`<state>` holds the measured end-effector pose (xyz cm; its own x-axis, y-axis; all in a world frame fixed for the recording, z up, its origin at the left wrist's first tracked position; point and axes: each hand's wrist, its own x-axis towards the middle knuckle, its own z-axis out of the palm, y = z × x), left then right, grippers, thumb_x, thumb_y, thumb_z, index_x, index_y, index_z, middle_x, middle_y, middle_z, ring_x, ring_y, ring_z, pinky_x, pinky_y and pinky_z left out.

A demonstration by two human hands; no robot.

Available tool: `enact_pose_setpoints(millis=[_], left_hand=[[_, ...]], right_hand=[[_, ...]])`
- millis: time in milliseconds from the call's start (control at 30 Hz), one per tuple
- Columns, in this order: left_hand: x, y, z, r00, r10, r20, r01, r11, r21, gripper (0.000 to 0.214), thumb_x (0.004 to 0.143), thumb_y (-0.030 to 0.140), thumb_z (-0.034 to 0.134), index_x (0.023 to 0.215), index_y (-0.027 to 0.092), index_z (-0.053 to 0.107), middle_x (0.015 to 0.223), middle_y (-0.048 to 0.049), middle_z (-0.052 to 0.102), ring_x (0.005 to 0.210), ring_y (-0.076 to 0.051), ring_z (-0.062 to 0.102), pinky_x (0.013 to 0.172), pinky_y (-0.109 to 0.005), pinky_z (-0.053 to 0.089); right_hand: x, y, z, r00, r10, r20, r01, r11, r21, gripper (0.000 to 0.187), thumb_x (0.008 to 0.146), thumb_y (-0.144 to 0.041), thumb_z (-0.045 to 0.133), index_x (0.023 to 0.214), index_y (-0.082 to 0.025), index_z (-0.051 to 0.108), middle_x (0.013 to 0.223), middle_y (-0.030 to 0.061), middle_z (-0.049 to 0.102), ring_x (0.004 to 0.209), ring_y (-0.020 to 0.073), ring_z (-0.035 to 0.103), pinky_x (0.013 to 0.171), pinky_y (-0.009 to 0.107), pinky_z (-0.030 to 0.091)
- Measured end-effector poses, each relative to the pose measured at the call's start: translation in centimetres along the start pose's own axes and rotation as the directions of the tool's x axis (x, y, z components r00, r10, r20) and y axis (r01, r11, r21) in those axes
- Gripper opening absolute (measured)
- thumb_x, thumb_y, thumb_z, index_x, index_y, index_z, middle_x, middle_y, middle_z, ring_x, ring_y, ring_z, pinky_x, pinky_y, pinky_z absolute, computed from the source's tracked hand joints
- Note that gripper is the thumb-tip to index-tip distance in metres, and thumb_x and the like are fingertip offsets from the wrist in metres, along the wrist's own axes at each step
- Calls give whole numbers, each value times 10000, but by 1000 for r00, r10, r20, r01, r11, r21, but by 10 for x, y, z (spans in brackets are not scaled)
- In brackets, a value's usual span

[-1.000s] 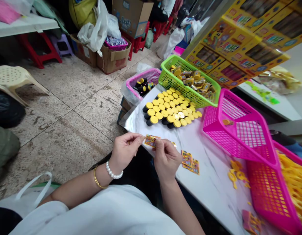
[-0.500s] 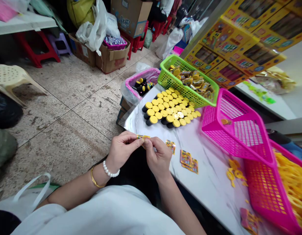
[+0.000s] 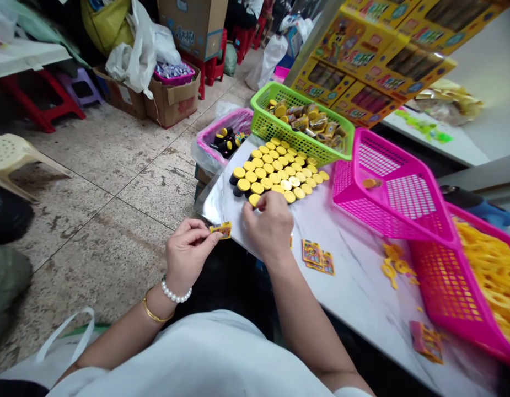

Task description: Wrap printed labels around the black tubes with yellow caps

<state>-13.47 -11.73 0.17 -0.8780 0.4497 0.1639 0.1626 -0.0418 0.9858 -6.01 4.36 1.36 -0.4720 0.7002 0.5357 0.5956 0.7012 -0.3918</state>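
My left hand [image 3: 187, 251] is closed, pinching a small yellow printed label [image 3: 221, 229] between thumb and fingertips beyond the table edge. My right hand [image 3: 272, 227] is over the white marbled table, its thumb and fingers closed around a black tube with a yellow cap [image 3: 253, 199] at the near edge of the group. Rows of similar yellow-capped black tubes [image 3: 275, 165] stand close together behind it. To the right of my right hand lies a small stack of printed labels [image 3: 311, 251]; another label beside the wrist is mostly hidden.
A green basket [image 3: 304, 129] of wrapped yellow-capped pieces stands behind the tubes. Pink baskets [image 3: 397, 220] are at the right, one heaped with yellow rings [image 3: 490, 270]. Loose yellow pieces [image 3: 391, 270] lie nearby. Yellow display boxes [image 3: 362, 52] are stacked behind; a lined pink tub [image 3: 203, 135] sits at left.
My right hand has let go of the label and moved up to the near yellow-capped tube. My left hand keeps the label, slightly further left. The whole view has shifted a little.
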Motion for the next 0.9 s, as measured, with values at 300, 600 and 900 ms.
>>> enact_pose_setpoints(millis=[300, 600, 900], left_hand=[[11, -1, 15, 752, -553, 360, 646, 727, -232, 271, 637, 355, 855, 686, 142, 696, 571, -9, 641, 372, -34, 378, 352, -177, 204], [-5, 6, 25, 929, -321, 183, 351, 921, -169, 111, 650, 272, 842, 694, 179, 799, 715, -13, 631, 638, -93, 529, 543, -210, 434], [4, 21, 23, 691, -607, 393, 707, 680, -194, 311, 567, 346, 878, 662, 129, 677, 431, 54, 513, 339, -22, 360, 350, -161, 151]], right_hand=[[-32, 20, -37, 996, -6, 93, -20, 962, 273, 213, 809, -237, 645, 1021, -218, 657, 914, 45, 666, 760, 181, 620, 747, 344, 541], [-42, 29, -59, 811, 312, 495, -578, 291, 762, 273, 760, -389, 786, 942, -214, 681, 814, 1, 676, 671, 142, 657, 658, 316, 604], [-54, 29, -52, 756, 356, 549, -637, 205, 743, 360, 730, -444, 820, 940, -214, 642, 870, 11, 697, 739, 171, 717, 779, 404, 655]])
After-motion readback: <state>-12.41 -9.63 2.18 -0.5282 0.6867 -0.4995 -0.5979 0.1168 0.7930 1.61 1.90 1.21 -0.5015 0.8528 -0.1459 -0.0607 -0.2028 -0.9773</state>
